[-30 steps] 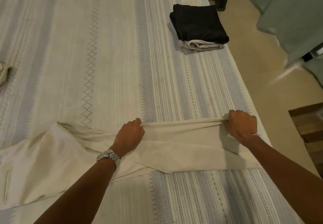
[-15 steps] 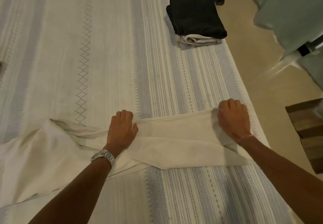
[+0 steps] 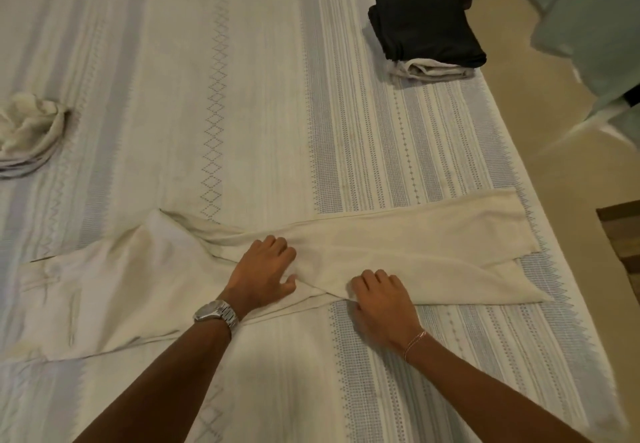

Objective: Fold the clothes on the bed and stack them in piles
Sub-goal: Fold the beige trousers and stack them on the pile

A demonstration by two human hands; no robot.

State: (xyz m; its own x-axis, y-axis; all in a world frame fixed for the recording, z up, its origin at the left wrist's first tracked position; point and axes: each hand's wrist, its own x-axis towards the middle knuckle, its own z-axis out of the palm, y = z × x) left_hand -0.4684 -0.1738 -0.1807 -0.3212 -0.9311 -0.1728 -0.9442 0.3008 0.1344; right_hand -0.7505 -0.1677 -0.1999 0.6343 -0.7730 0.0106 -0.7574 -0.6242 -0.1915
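Cream trousers (image 3: 398, 235) lie spread across the striped bedspread (image 3: 242, 96), waist to the left, both legs running right and crossing near my hands. My left hand (image 3: 266, 269), a watch on its wrist, presses down on the cloth where the legs meet. At the near edge of the lower leg, my right hand (image 3: 381, 299) has its fingers curled and pinches the fabric. A folded pile stands far right on the bed: a black garment (image 3: 426, 30) on top of a light one (image 3: 429, 70).
A crumpled light cloth (image 3: 27, 131) lies at the bed's left side. The bed's right edge runs close past the trouser hems, with beige floor (image 3: 540, 131) beyond. A wooden object (image 3: 621, 235) and teal fabric (image 3: 588, 27) are off to the right.
Both hands let go of the far edge of the upper leg and moved nearer. The right hand slid left to the near edge of the lower leg.
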